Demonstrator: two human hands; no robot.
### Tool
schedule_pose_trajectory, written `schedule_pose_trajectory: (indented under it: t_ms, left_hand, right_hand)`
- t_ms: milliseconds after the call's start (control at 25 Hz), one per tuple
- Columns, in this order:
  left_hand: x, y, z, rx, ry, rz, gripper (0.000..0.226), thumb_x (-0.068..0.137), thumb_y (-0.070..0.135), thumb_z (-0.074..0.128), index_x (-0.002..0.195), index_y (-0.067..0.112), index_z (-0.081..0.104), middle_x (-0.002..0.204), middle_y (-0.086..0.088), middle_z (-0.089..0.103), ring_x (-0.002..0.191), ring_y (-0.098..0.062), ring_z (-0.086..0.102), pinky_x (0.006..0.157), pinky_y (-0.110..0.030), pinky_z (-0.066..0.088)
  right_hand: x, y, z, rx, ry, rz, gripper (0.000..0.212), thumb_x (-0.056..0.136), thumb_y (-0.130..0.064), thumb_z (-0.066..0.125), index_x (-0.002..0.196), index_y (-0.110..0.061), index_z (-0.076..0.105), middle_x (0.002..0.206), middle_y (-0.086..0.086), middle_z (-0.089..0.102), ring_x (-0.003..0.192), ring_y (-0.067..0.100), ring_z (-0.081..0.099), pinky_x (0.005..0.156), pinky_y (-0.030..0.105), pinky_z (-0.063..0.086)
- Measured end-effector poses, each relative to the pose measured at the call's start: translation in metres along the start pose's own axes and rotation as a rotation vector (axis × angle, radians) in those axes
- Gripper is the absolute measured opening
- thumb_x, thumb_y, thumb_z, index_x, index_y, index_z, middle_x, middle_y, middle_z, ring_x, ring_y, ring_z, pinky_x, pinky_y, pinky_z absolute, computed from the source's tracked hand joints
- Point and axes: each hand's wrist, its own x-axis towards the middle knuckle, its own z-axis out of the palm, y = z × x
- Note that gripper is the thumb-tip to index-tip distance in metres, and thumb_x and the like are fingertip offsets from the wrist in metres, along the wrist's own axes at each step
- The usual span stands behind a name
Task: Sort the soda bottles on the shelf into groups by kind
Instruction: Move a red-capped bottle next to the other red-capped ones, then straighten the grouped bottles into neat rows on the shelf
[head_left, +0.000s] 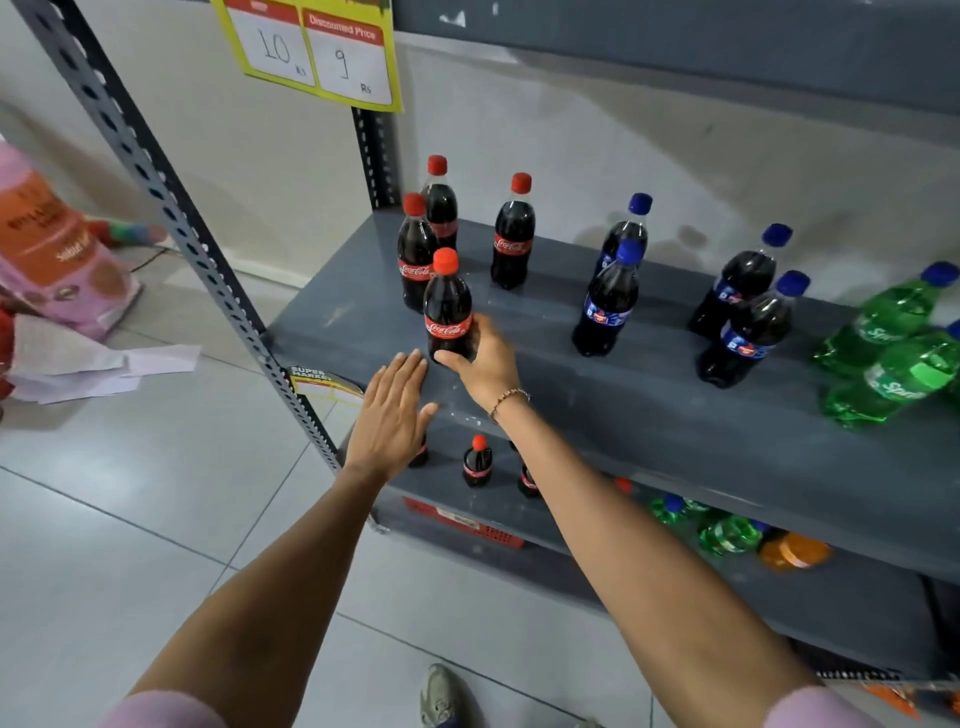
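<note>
On the grey shelf (649, 415) stand several soda bottles. My right hand (485, 364) grips the base of a red-capped cola bottle (448, 306), upright near the shelf's front left. Three more red-capped cola bottles (511, 234) stand behind it at the back left. My left hand (392, 410) lies flat and open on the shelf's front edge, just left of the held bottle. Several blue-capped dark cola bottles (605, 306) stand in the middle. Green lemon-lime bottles (893, 358) stand at the right edge.
A lower shelf (831, 597) holds small red-capped cola bottles (477, 462), green bottles and an orange one (792, 551). A slotted metal upright (171, 208) runs down the left. A yellow price sign (311, 47) hangs above. Packages and paper lie on the tiled floor at left.
</note>
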Motion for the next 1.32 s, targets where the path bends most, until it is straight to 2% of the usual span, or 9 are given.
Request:
schedule_pose_trajectory:
  t_ms: [80, 280, 440, 560, 680, 800, 880, 1040, 1320]
  left_hand:
    - [0.0, -0.002, 0.002, -0.017, 0.025, 0.004, 0.068, 0.098, 0.05, 0.014, 0.142, 0.003, 0.034, 0.15, -0.013, 0.033, 0.14, -0.025, 0.022, 0.116, -0.032, 0.003]
    - [0.0, -0.002, 0.008, -0.047, 0.068, 0.012, 0.065, 0.099, 0.048, 0.016, 0.139, 0.003, 0.039, 0.147, -0.014, 0.039, 0.138, -0.025, 0.025, 0.115, -0.035, 0.01]
    - [0.002, -0.01, 0.012, -0.003, 0.076, 0.031, 0.063, 0.098, 0.05, 0.021, 0.137, 0.006, 0.043, 0.144, -0.011, 0.043, 0.135, -0.025, 0.032, 0.111, -0.037, 0.02]
    - [0.013, -0.015, -0.002, -0.029, 0.165, 0.121, 0.053, 0.097, 0.046, 0.03, 0.122, 0.007, 0.056, 0.126, -0.009, 0.058, 0.116, -0.029, 0.052, 0.096, -0.036, 0.035]
    - [0.05, -0.011, -0.025, -0.178, 0.197, -0.148, 0.044, 0.095, 0.046, 0.04, 0.116, 0.009, 0.056, 0.11, -0.009, 0.06, 0.1, -0.03, 0.054, 0.087, -0.037, 0.038]
    - [0.096, -0.021, -0.032, -0.552, 0.089, -0.529, 0.074, 0.081, 0.042, 0.068, 0.138, 0.008, 0.036, 0.136, -0.011, 0.047, 0.125, -0.028, 0.043, 0.105, -0.042, 0.034]
    - [0.115, -0.019, -0.031, -0.731, 0.038, -0.545, 0.09, 0.073, 0.038, 0.077, 0.143, 0.01, 0.028, 0.143, -0.009, 0.042, 0.13, -0.024, 0.04, 0.108, -0.039, 0.033]
    - [0.129, -0.01, -0.027, -0.741, 0.122, -0.548, 0.066, 0.076, 0.027, 0.077, 0.131, 0.012, 0.044, 0.128, -0.007, 0.058, 0.108, -0.017, 0.054, 0.089, -0.024, 0.037]
    - [0.129, -0.006, -0.031, -0.725, 0.169, -0.574, 0.058, 0.08, 0.022, 0.073, 0.131, 0.01, 0.046, 0.125, -0.009, 0.059, 0.094, -0.01, 0.049, 0.085, -0.023, 0.034]
  right_hand:
    - [0.003, 0.006, 0.002, 0.03, 0.024, 0.003, 0.051, 0.068, -0.013, 0.075, 0.114, -0.016, 0.052, 0.116, 0.011, 0.065, 0.108, 0.023, 0.06, 0.098, 0.045, 0.047]
    - [0.005, 0.015, -0.015, 0.067, 0.165, -0.012, 0.049, 0.074, -0.007, 0.068, 0.119, -0.015, 0.052, 0.116, 0.011, 0.064, 0.107, 0.021, 0.059, 0.094, 0.028, 0.044]
    - [0.024, 0.016, -0.022, 0.041, 0.198, -0.014, 0.051, 0.077, -0.004, 0.066, 0.124, -0.01, 0.048, 0.12, 0.014, 0.061, 0.112, 0.025, 0.056, 0.098, 0.03, 0.042]
    - [0.036, 0.014, -0.023, 0.04, 0.22, 0.028, 0.056, 0.079, -0.004, 0.064, 0.13, -0.011, 0.043, 0.126, 0.014, 0.058, 0.117, 0.026, 0.053, 0.104, 0.036, 0.04]
    - [0.042, 0.018, -0.025, 0.024, 0.185, 0.037, 0.059, 0.081, -0.008, 0.063, 0.134, -0.013, 0.038, 0.131, 0.014, 0.053, 0.122, 0.027, 0.049, 0.107, 0.042, 0.038]
    - [0.039, 0.02, -0.023, 0.026, 0.202, 0.052, 0.062, 0.08, -0.009, 0.065, 0.135, -0.013, 0.036, 0.133, 0.014, 0.049, 0.123, 0.026, 0.047, 0.107, 0.04, 0.038]
    - [0.039, 0.021, -0.021, 0.049, 0.241, 0.059, 0.062, 0.077, -0.008, 0.068, 0.132, -0.011, 0.04, 0.131, 0.015, 0.051, 0.12, 0.026, 0.049, 0.104, 0.036, 0.04]
    - [0.039, 0.019, -0.017, 0.058, 0.298, 0.067, 0.052, 0.076, -0.006, 0.069, 0.124, -0.006, 0.047, 0.123, 0.015, 0.056, 0.114, 0.026, 0.053, 0.093, 0.026, 0.039]
    - [0.043, 0.021, -0.013, 0.03, 0.345, 0.055, 0.052, 0.074, -0.008, 0.071, 0.122, -0.005, 0.05, 0.118, 0.017, 0.058, 0.112, 0.028, 0.054, 0.093, 0.027, 0.039]
